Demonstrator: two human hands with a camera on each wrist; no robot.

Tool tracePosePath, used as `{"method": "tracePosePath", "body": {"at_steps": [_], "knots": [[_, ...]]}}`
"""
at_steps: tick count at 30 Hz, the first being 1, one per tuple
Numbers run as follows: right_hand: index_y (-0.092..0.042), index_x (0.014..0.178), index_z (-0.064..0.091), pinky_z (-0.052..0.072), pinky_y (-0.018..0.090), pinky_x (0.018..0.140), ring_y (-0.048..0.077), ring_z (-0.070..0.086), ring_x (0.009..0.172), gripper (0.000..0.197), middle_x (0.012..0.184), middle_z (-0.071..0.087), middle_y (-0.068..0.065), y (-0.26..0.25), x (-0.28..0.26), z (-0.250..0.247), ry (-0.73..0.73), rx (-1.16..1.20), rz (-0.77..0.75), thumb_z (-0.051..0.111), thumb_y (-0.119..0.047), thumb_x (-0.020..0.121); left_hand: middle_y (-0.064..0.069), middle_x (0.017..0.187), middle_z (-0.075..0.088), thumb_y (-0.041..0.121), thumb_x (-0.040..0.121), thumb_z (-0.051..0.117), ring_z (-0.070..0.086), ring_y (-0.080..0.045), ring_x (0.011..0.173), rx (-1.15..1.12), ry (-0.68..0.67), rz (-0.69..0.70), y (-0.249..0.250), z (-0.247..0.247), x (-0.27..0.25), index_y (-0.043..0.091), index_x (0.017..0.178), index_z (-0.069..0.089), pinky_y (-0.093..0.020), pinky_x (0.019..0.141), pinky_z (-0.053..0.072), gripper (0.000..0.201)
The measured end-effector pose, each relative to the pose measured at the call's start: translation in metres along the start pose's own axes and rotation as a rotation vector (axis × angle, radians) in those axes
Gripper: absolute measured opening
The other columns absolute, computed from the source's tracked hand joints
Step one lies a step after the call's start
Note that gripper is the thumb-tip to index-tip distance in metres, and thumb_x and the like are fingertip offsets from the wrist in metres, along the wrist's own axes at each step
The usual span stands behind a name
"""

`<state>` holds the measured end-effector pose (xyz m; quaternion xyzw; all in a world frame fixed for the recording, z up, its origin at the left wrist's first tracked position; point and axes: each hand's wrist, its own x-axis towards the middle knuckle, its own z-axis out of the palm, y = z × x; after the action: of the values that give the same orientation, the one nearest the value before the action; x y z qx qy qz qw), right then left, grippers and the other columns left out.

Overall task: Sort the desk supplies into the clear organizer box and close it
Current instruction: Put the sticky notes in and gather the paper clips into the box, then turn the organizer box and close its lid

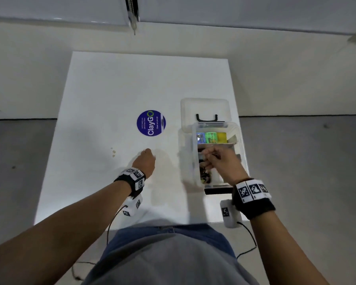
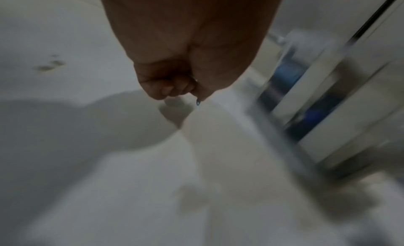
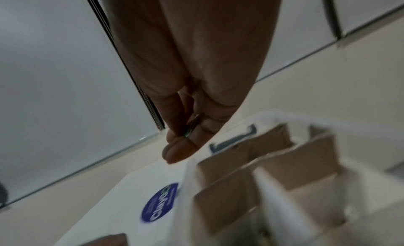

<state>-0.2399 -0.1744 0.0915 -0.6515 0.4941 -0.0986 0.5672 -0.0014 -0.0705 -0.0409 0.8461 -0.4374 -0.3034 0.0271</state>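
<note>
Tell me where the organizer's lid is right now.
In the head view the clear lid lies open on the white table, right of centre, just behind the organizer box and right of the blue sticker.

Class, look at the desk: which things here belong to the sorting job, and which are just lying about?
Job: clear organizer box, its lid, small clips pinched in the left hand and the right hand, colourful supplies already sorted.
Lying about: round blue sticker, stains on the table.

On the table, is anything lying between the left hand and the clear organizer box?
No. In the head view the white table is bare between the left hand and the clear organizer box; only faint shadows fall there.
</note>
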Motion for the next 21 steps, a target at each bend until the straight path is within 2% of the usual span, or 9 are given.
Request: {"method": "tracePosePath", "body": {"at_steps": [2,4,6,8,11,13,16,19,21], "knots": [[-0.017,0.086,0.065,0.059,0.038,0.069,0.022,0.072,0.073,0.028,0.081,0.069,0.001,0.016,-0.006,-0.032,0.125,-0.097,-0.015,0.047,0.004,0.092,-0.011,0.093,0.057,0.023,0.101,0.040,0.057,-0.026,0.084,-0.189,0.051,0.107,0.034,-0.021,-0.011,0.003,0.102,0.049,-0.035,0.072,0.043,0.022],[-0.017,0.088,0.064,0.059,0.039,0.074,0.023,0.070,0.077,0.025,0.083,0.071,0.002,0.031,-0.010,-0.052,0.194,-0.238,-0.026,0.047,0.001,0.091,-0.007,0.082,0.054,0.022,0.101,0.043,0.051,-0.021,0.072,-0.333,0.061,0.313,0.081,-0.045,-0.031,0.008,0.089,0.045,-0.030,0.064,0.038,0.019],[-0.018,0.097,0.065,0.057,0.041,0.080,0.027,0.068,0.086,0.024,0.093,0.072,0.006,0.042,-0.012,-0.058,0.139,-0.395,-0.033,0.048,-0.003,0.091,-0.009,0.083,0.057,0.021,0.100,0.044,0.050,-0.017,0.068,-0.334,-0.024,0.507,0.131,-0.059,-0.051,0.007,0.089,0.047,-0.028,0.060,0.037,0.019],[-0.017,0.106,0.065,0.056,0.043,0.082,0.029,0.067,0.092,0.029,0.101,0.073,0.008,0.052,-0.011,-0.062,0.073,-0.482,-0.037,0.048,-0.001,0.088,-0.010,0.086,0.059,0.021,0.100,0.046,0.051,-0.017,0.068,-0.288,-0.121,0.611,0.175,-0.052,-0.063,0.006,0.092,0.051,-0.028,0.061,0.040,0.018],[-0.015,0.101,0.063,0.057,0.045,0.077,0.032,0.068,0.085,0.026,0.094,0.073,0.011,0.059,-0.008,-0.078,0.206,-0.405,-0.058,0.046,0.000,0.088,-0.005,0.085,0.057,0.016,0.098,0.051,0.052,-0.016,0.069,-0.203,-0.190,0.665,0.219,-0.028,-0.070,0.003,0.092,0.058,-0.023,0.067,0.045,0.016],[-0.010,0.104,0.063,0.054,0.040,0.082,0.035,0.066,0.092,0.025,0.100,0.071,0.016,0.064,-0.006,-0.090,0.305,-0.439,-0.045,0.045,0.000,0.089,-0.010,0.091,0.065,0.007,0.095,0.051,0.058,-0.021,0.077,-0.137,-0.232,0.709,0.233,-0.016,-0.070,-0.003,0.097,0.063,-0.023,0.073,0.045,0.015],[-0.006,0.125,0.054,0.049,0.038,0.090,0.039,0.062,0.107,0.034,0.116,0.065,0.023,0.079,0.001,-0.092,0.194,-0.527,0.098,0.046,-0.007,0.092,-0.009,0.114,0.069,0.005,0.094,0.048,0.062,-0.024,0.103,-0.085,-0.254,0.718,0.236,-0.015,-0.069,0.004,0.110,0.068,-0.029,0.089,0.046,0.026],[-0.015,0.124,0.050,0.056,0.049,0.082,0.040,0.067,0.096,0.036,0.111,0.067,0.022,0.095,0.013,-0.088,0.069,-0.480,0.172,0.044,-0.017,0.088,0.002,0.105,0.068,0.013,0.097,0.048,0.063,-0.017,0.092,-0.158,-0.153,0.663,0.224,-0.027,-0.060,0.014,0.108,0.070,-0.029,0.083,0.050,0.024],[-0.016,0.118,0.050,0.058,0.049,0.078,0.038,0.068,0.089,0.035,0.105,0.069,0.020,0.099,0.022,-0.086,0.052,-0.500,0.132,0.042,-0.017,0.084,-0.001,0.108,0.065,0.013,0.096,0.048,0.062,-0.018,0.094,-0.211,0.000,0.603,0.210,-0.036,-0.045,0.016,0.109,0.067,-0.033,0.086,0.052,0.023]]}}
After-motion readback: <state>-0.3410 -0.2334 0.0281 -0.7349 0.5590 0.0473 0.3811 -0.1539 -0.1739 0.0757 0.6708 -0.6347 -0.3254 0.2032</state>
